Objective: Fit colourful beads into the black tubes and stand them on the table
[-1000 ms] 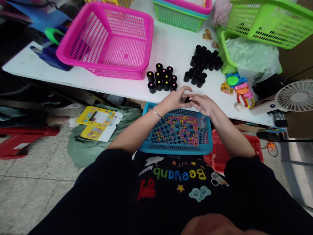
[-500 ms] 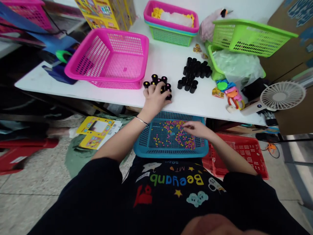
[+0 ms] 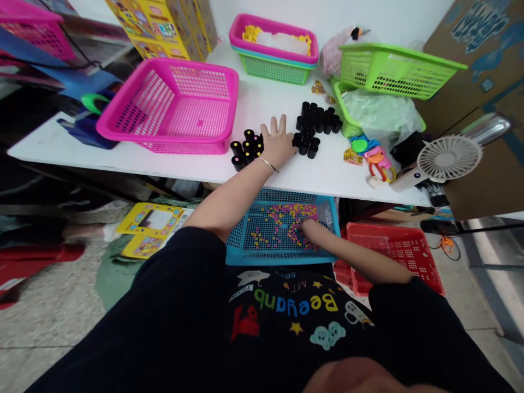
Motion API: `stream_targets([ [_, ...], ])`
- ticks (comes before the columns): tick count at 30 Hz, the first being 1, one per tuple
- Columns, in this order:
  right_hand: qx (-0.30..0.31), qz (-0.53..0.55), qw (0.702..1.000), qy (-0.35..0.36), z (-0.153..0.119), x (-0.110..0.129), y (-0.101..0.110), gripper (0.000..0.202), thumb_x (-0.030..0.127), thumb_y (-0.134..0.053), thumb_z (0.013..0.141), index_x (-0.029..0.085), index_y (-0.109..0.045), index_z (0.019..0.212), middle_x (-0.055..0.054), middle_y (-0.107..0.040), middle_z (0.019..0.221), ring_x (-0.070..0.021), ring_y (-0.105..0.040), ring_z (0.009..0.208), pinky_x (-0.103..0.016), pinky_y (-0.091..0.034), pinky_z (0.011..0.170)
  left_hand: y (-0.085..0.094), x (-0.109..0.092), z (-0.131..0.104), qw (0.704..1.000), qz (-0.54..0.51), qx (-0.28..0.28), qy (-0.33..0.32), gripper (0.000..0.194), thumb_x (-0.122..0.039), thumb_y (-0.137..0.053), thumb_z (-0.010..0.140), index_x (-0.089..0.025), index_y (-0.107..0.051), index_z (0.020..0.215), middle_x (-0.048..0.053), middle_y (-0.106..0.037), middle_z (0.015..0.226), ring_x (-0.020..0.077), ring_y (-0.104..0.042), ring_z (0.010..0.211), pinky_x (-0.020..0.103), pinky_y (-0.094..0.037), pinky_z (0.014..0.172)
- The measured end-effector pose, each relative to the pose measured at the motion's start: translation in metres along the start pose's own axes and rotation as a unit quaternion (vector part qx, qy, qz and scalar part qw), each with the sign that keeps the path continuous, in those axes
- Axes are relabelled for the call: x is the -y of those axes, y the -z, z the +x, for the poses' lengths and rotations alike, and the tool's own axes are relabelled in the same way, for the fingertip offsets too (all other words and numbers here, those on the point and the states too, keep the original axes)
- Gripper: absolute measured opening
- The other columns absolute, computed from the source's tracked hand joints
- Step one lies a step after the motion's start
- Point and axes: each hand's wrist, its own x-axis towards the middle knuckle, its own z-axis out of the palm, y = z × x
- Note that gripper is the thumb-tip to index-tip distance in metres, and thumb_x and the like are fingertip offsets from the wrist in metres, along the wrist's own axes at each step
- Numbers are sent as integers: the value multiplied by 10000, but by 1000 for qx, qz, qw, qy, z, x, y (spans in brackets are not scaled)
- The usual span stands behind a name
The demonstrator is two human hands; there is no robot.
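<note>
On the white table my left hand (image 3: 278,146) lies with its fingers spread, between two groups of small black cylinders. Yellow or pink dots top the nearer black cylinders (image 3: 247,146), just left of that hand. The other black cylinders (image 3: 317,119) stand to its right, without visible dots, and my thumb reaches close to them. Below the table edge, a blue basket (image 3: 235,255) rests at my lap and holds many small pink and yellow pieces (image 3: 282,215). My right hand (image 3: 310,228) reaches down among these pieces; its fingers are hidden and blurred.
A pink basket (image 3: 106,130) stands on the left of the table, stacked baskets (image 3: 278,71) at the back. Green baskets (image 3: 403,71), a small fan (image 3: 449,158) and colourful tape rolls (image 3: 379,161) are at the right. A red crate (image 3: 393,234) sits on the floor.
My left hand has moved off the dotted cylinders, rightward, and its fingers have spread. My right hand has lowered into the small pieces. The whole view has shifted slightly.
</note>
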Motion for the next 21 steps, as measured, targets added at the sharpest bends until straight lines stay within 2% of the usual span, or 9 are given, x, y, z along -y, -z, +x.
stream_targets([
  [2, 21, -15, 1000, -16, 6, 0, 3, 273, 12, -521, 971, 116, -773, 952, -197, -791, 1056, -285, -778, 998, -302, -551, 848, 0, -5, -13, 1000, 10, 24, -14, 261, -254, -762, 856, -226, -774, 1116, 150, -433, 1695, 553, -272, 1562, 796, -253, 1185],
  [5, 60, -34, 996, -53, 19, -1, 5, 247, 5, -555, 957, 72, -792, 977, -215, -806, 1030, -285, -785, 988, -281, -552, 830, 9, -14, -46, 994, 33, 85, -64, 296, -297, -721, 913, -192, -750, 1189, 168, -394, 1714, 530, -331, 1529, 690, -374, 1163],
  [7, 78, -33, 994, -63, 25, -2, 8, 227, 2, -592, 943, 33, -806, 1010, -234, -810, 1049, -290, -787, 1007, -273, -552, 844, 15, -12, -64, 983, 31, 142, -111, 308, -319, -687, 936, -165, -722, 1201, 199, -529, 1595, 477, -452, 1448, 611, -444, 1122],
  [9, 85, -16, 995, -50, 28, -3, 15, 231, 27, -632, 953, 33, -823, 1083, -214, -820, 1109, -271, -783, 1055, -252, -543, 892, 17, -3, -73, 970, -8, 197, -145, 290, -312, -669, 933, -154, -692, 1175, 182, -703, 1314, 379, -611, 1261, 518, -506, 1054],
  [11, 77, 7, 997, -32, 24, -3, 26, 249, 61, -655, 976, 55, -832, 1151, -181, -824, 1164, -247, -777, 1091, -237, -533, 936, 15, 12, -75, 961, -78, 223, -147, 254, -294, -666, 911, -158, -661, 1126, 129, -749, 1096, 275, -683, 1042, 416, -544, 965],
  [14, 48, 30, 998, -24, 12, -3, 44, 242, 65, -656, 987, 79, -841, 1142, -159, -830, 1157, -235, -774, 1094, -252, -537, 969, 8, 32, -74, 959, -163, 191, -128, 220, -269, -680, 870, -181, -620, 1062, 99, -753, 1076, 198, -686, 938, 322, -549, 886],
  [16, 8, 65, 998, -16, 6, -4, 55, 232, 72, -647, 994, 115, -842, 1111, -131, -832, 1121, -215, -771, 1053, -269, -553, 965, 4, 38, -75, 961, -181, 168, -127, 221, -254, -689, 853, -190, -601, 1046, 93, -752, 1077, 193, -691, 956, 312, -550, 884],
  [18, -83, 158, 984, 12, 5, -7, 65, 214, 115, -649, 998, 165, -836, 1089, -93, -816, 1127, -191, -753, 1009, -292, -576, 946, 2, 38, -78, 960, -186, 164, -133, 242, -239, -692, 853, -188, -589, 1065, 100, -746, 1083, 201, -697, 975, 319, -555, 887],
  [21, -283, 309, 907, 34, 18, -13, 78, 170, 183, -664, 977, 185, -828, 1025, -92, -745, 1236, -192, -707, 1014, -340, -602, 885, 0, 34, -81, 957, -191, 163, -143, 271, -221, -690, 867, -178, -566, 1105, 130, -737, 1136, 224, -703, 1045, 339, -563, 920],
])
